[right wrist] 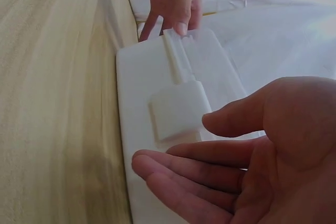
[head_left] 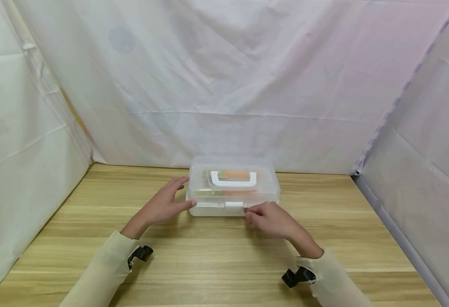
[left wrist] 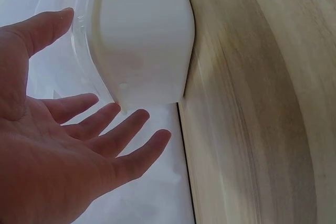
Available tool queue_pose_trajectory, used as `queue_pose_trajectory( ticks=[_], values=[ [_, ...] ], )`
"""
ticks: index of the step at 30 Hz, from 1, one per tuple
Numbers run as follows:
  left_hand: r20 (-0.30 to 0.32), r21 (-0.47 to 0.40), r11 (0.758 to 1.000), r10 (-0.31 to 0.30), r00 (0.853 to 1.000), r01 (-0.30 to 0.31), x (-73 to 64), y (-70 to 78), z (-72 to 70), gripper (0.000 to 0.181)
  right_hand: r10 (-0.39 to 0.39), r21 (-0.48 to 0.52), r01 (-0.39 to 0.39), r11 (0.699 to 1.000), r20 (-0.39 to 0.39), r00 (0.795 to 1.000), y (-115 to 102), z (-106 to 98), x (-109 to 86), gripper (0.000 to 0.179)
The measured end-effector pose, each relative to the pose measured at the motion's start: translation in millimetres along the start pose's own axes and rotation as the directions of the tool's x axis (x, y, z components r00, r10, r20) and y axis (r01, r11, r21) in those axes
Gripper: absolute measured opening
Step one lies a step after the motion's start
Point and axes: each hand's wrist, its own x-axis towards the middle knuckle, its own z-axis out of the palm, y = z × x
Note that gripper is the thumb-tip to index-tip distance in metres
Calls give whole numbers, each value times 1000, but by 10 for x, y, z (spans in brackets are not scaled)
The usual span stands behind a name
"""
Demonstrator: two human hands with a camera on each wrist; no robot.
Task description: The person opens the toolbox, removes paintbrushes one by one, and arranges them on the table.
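Note:
A storage box point(head_left: 205, 210) with a clear lid and a white base stands closed at the back of the table. A white handle point(head_left: 234, 183) lies on its lid, and a white latch point(head_left: 234, 204) sits at the front middle. My left hand point(head_left: 165, 204) is spread at the box's left end, thumb by the front left corner; in the left wrist view the left hand point(left wrist: 58, 145) has loosely bent fingers and grips nothing. At the latch's right side is my right hand point(head_left: 272, 219). In the right wrist view, the right thumb tip meets the latch point(right wrist: 181, 109) edge, with the fingers relaxed below.
Orange and yellow-green items point(head_left: 237, 174) show blurred through the lid; their kind cannot be told. The wooden table point(head_left: 209, 264) meets a white cloth backdrop point(head_left: 224, 85) behind the box, with cloth at both sides. Black wrist cameras point(head_left: 144, 253) sit on the sleeves.

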Motion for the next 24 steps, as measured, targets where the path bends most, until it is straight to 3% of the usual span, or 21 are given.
queue_pose_trajectory(
  ticks=[7, 15, 19, 24],
  values=[
    [-18, -2, 1000, -8, 1000, 8, 12, -12, 23, 75, 88, 106, -82, 991, -52, 995, 41, 93, 50, 31],
    [-32, -8, 1000, -4, 999, 3, 16, 5, 25, 73, 134, 132, -117, 984, -131, 982, 56, 173, 79, 31],
    [-35, -8, 1000, -5, 999, 5, 15, 9, 28, 72, 145, 209, -122, 970, -101, 984, 65, 183, 88, 36],
    [-34, -3, 1000, -13, 999, 13, 11, 4, 42, 73, 169, 341, -150, 928, -24, 985, 44, 190, 95, 41]
  ],
)
